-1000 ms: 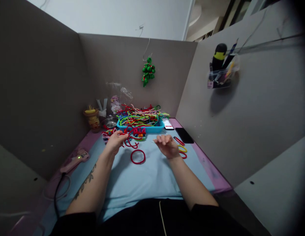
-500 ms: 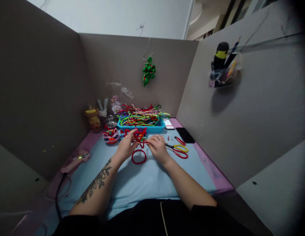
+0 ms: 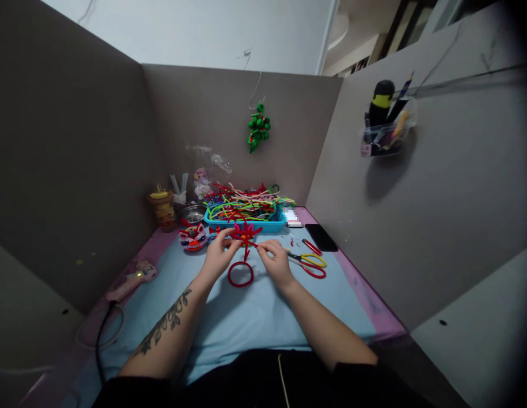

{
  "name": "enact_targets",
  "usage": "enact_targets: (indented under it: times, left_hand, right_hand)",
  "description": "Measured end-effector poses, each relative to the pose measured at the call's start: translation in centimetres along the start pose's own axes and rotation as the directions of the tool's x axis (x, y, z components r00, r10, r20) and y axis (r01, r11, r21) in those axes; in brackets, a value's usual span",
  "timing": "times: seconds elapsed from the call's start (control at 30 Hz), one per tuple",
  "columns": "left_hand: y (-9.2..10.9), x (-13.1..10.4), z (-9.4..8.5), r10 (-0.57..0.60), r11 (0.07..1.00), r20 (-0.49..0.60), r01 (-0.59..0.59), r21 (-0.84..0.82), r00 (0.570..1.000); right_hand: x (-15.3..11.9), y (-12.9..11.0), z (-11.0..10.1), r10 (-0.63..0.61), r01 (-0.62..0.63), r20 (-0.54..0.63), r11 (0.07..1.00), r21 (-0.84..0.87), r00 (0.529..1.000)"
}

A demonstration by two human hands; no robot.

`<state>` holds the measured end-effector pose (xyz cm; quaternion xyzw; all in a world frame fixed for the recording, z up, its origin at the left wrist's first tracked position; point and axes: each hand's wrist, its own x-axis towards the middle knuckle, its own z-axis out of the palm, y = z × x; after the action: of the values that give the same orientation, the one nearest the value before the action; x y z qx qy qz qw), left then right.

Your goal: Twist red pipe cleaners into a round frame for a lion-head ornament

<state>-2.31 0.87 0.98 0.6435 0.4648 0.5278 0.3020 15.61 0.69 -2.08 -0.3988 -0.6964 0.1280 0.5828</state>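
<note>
Red stems (image 3: 246,233): likely light, bendy; we grip best near their crossing.
Left hand (image 3: 220,256), right hand (image 3: 275,262): both pinching stems.

Held stretched between the fingers, the red stems (image 3: 246,245) look fuzzy and matt, as does the red ring (image 3: 241,285). The blue cloth (image 3: 255,323) is soft and slightly wrinkled. A smooth plastic tray (image 3: 263,227) contains more fuzzy strands (image 3: 246,204). The small bowl (image 3: 187,221) is shiny metal. The scissors (image 3: 304,260) have smooth, plastic-looking handles. A clear, glossy plastic box (image 3: 380,148) contrasts with the flat, matt grey panel (image 3: 437,187).
</note>
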Motion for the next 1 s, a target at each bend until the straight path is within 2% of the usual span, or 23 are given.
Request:
enact_targets:
  times: [0.1, 0.17, 0.27, 0.5, 0.57, 0.67, 0.73, 0.83, 0.9, 1.0]
  left_hand:
    - [0.0, -0.1, 0.7, -0.063, 0.987, -0.012, 0.06, -0.149, 0.998]
    - [0.1, -0.2, 1.0, -0.084, 0.978, -0.033, 0.076, -0.192, 0.996]
    - [0.3, -0.4, 1.3, -0.084, 0.982, -0.03, 0.078, -0.174, 0.996]
    - [0.1, -0.8, 1.8, -0.018, 0.998, 0.054, 0.022, -0.063, 0.998]
    - [0.0, -0.8, 1.8, -0.035, 0.996, 0.061, 0.04, -0.082, 0.998]
    - [0.0, -0.5, 1.5, -0.163, 0.958, 0.106, 0.183, -0.223, 0.981]
    - [0.1, -0.1, 1.0, -0.271, 0.904, 0.145, 0.304, -0.3, 0.951]
    - [0.2, 0.6, -0.3, -0.4, 0.843, 0.174, 0.435, -0.315, 0.9]
    - [0.2, 1.0, -1.1, -0.448, 0.81, 0.184, 0.484, -0.332, 0.875]
    - [0.0, 1.3, -2.0, -0.458, 0.786, 0.214, 0.506, -0.355, 0.863]
  right_hand:
    - [-0.2, -0.3, 0.2, -0.058, 0.059, 0.06, 0.998, -0.009, 0.997]
    - [-0.3, -0.4, 0.4, -0.064, 0.065, 0.093, 0.998, -0.006, 0.994]
    - [-0.3, -0.4, 0.7, -0.034, 0.034, 0.123, 0.999, 0.007, 0.992]
    - [-0.3, -0.7, 1.1, 0.028, -0.028, 0.145, 1.0, -0.002, 0.989]
    - [-0.3, -0.7, 1.1, 0.046, -0.048, 0.151, 0.999, 0.008, 0.987]
    - [-0.2, -0.5, 0.8, 0.067, -0.088, 0.202, 0.991, 0.096, 0.977]
    - [0.1, -0.3, 0.4, 0.046, -0.099, 0.254, 0.975, 0.197, 0.966]
    - [0.5, 0.2, -0.5, -0.021, -0.102, 0.337, 0.933, 0.345, 0.941]
    - [0.8, 0.6, -1.0, -0.055, -0.113, 0.363, 0.898, 0.426, 0.93]
    - [0.9, 1.1, -1.4, -0.06, -0.132, 0.327, 0.834, 0.536, 0.943]
